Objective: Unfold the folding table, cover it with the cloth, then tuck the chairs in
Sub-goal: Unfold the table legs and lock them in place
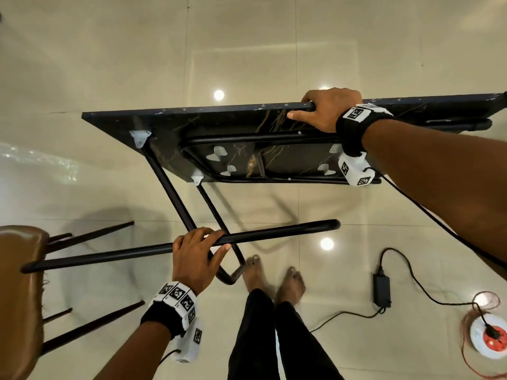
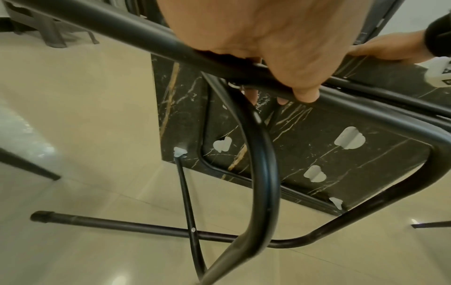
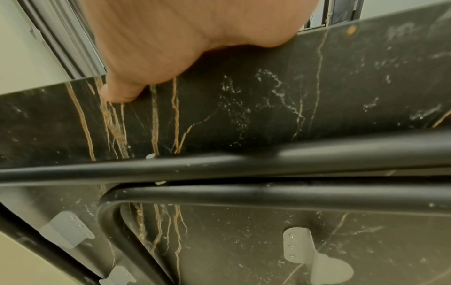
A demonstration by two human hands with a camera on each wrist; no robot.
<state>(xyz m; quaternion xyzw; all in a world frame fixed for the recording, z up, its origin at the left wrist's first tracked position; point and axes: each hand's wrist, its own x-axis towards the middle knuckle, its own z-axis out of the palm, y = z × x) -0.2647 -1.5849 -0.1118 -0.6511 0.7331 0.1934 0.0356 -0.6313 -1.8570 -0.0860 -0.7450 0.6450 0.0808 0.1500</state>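
The folding table (image 1: 170, 127) stands on its long edge with its black marbled underside (image 2: 317, 154) facing me. One black tube leg (image 1: 175, 193) is swung out from it. My left hand (image 1: 200, 248) grips that leg's foot bar (image 1: 274, 233), fingers curled round the tube (image 2: 122, 29). My right hand (image 1: 326, 111) holds the table's upper edge, fingers over the top and thumb (image 3: 122, 92) pressed on the underside (image 3: 244, 106). The other leg frame (image 1: 247, 138) lies flat against the underside (image 3: 219, 165). No cloth is in view.
A brown chair (image 1: 16, 270) with dark legs stands at my left, close to the end of the foot bar. My bare feet (image 1: 274, 278) are just behind the swung leg. A power adapter (image 1: 381, 286) with its cord and an extension reel (image 1: 488, 335) lie on the tiled floor at the right.
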